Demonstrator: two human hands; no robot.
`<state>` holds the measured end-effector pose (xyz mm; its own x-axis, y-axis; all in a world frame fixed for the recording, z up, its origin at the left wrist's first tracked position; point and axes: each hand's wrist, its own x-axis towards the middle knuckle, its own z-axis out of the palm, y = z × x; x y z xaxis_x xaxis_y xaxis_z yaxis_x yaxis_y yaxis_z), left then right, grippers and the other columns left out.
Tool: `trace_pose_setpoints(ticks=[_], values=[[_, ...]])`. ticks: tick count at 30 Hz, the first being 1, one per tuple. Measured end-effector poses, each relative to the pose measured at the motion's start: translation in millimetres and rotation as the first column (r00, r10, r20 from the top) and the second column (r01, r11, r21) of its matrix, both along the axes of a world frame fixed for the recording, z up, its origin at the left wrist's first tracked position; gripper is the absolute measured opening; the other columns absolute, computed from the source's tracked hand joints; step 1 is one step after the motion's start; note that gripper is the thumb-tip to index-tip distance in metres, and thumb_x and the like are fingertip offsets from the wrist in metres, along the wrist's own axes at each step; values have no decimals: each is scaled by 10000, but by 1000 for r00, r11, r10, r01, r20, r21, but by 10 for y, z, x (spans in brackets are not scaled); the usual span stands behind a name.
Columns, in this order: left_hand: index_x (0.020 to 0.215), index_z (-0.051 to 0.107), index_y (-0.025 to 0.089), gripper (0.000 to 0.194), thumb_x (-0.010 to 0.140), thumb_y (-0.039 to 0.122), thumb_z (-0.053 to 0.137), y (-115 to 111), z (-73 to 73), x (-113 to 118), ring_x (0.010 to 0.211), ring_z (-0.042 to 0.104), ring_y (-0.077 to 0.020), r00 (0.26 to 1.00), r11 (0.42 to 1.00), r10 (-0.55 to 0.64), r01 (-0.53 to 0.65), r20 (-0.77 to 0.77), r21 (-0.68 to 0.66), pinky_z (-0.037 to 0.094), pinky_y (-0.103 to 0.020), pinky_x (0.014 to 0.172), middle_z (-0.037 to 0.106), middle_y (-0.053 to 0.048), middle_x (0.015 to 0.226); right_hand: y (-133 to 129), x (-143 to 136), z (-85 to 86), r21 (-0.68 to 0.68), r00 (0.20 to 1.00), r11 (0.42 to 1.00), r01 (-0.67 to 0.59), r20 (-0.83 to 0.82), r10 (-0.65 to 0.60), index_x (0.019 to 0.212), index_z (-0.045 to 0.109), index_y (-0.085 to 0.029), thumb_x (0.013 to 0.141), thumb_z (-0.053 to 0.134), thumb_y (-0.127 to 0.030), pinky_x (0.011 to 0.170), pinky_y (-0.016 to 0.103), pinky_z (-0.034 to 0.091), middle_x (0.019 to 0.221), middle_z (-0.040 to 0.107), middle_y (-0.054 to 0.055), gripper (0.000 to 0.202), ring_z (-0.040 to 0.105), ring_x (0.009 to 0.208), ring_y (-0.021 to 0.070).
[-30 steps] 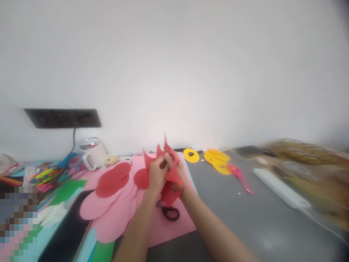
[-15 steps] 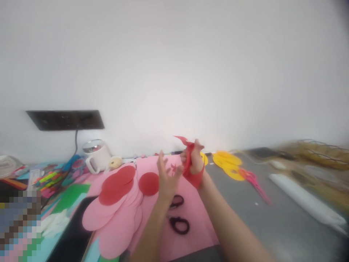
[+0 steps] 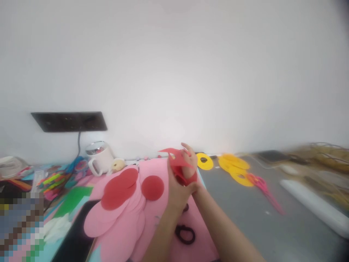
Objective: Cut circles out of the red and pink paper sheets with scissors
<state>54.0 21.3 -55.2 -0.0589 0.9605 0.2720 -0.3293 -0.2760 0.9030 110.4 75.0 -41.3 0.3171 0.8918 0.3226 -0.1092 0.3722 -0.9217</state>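
Both my hands are together over a pink paper sheet (image 3: 155,223), around crumpled red paper scraps (image 3: 178,160). My left hand (image 3: 178,189) curls round the scraps from below and the left. On their far right side, my right hand (image 3: 191,160) presses into the red paper, one finger raised. Under my wrists lie scissors (image 3: 185,234) with black handles, their blades hidden by my left forearm. A red paper circle (image 3: 152,188) rests on the pink sheet left of my hands. Further left, red circles (image 3: 120,187) lie on a fanned stack of pink paper circles (image 3: 117,233).
To the right are yellow paper rings (image 3: 236,165), pink-handled scissors (image 3: 265,191) and a long white object (image 3: 313,205). A white mug (image 3: 102,160) stands near the wall at back left, beside coloured markers (image 3: 51,181). A dark flat panel (image 3: 77,233) lies at front left.
My left hand, open and apart before, has moved right and closed round the red paper scraps that my right hand was holding. The view has shifted slightly.
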Motion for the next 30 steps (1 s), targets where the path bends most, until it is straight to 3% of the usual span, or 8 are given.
trace_pose_setpoints(ticks=[6,11,15,18,21,25,27,30], values=[[989,629,158,356,785,444,685,72,-79,-31,1081,637,-275,959,959,220,-179,179,-219,485,-428,949,677,-117,1061,-135,-199,45,29,990,997,-65,124,61,901,681,-232,674,592,-174,929,407,478,1044,639,51,251,595,1037,258],[802,627,198,234,768,411,716,107,-14,-172,833,674,-206,901,909,364,-289,236,-299,548,-333,718,678,-43,830,-315,-324,-41,-3,975,988,-157,160,155,1004,685,-246,777,533,-190,1039,465,410,1100,661,68,278,561,1148,273],[575,506,218,430,842,540,606,101,65,-263,517,569,-135,869,874,435,-344,236,-344,456,-259,468,562,10,569,-463,-329,-103,-56,947,957,-285,140,290,1188,638,-260,725,531,-134,1000,436,477,1151,696,50,492,621,1135,249],[580,505,211,486,873,598,527,48,150,-235,437,513,-114,887,907,386,-315,253,-281,442,-248,448,488,32,491,-567,-232,-81,-74,928,933,-352,103,358,1244,622,-276,683,520,-107,1070,405,435,1318,642,29,594,560,1258,228],[989,620,229,282,876,484,584,-7,201,-185,522,586,-119,890,924,368,-319,268,-209,502,-246,537,592,36,630,-646,-93,-32,-87,863,860,-503,-107,494,1289,594,-314,622,507,-61,1099,391,406,1388,595,-4,718,517,1312,215],[1122,653,242,272,911,268,483,-11,145,-227,979,666,-192,878,878,476,-471,-47,82,547,-316,806,673,-69,1055,-742,-11,33,-53,755,762,-645,-194,626,1308,591,-311,616,564,-47,1050,402,451,1404,581,15,741,515,1308,255],[1066,702,251,250,876,211,545,16,87,-258,1178,579,-231,862,874,480,-452,-164,178,507,-345,929,638,-70,1198,-778,-49,65,-67,801,802,-594,-148,580,1328,581,-298,640,696,-90,1045,412,455,1412,575,36,728,496,1322,284],[1054,713,298,247,952,278,489,73,-10,-200,980,663,-208,874,911,404,-357,-271,207,545,-360,852,698,-45,1061,-765,-132,82,-187,873,894,-407,-366,321,1405,492,-302,767,737,-357,948,460,521,1225,699,76,685,643,1144,301]])
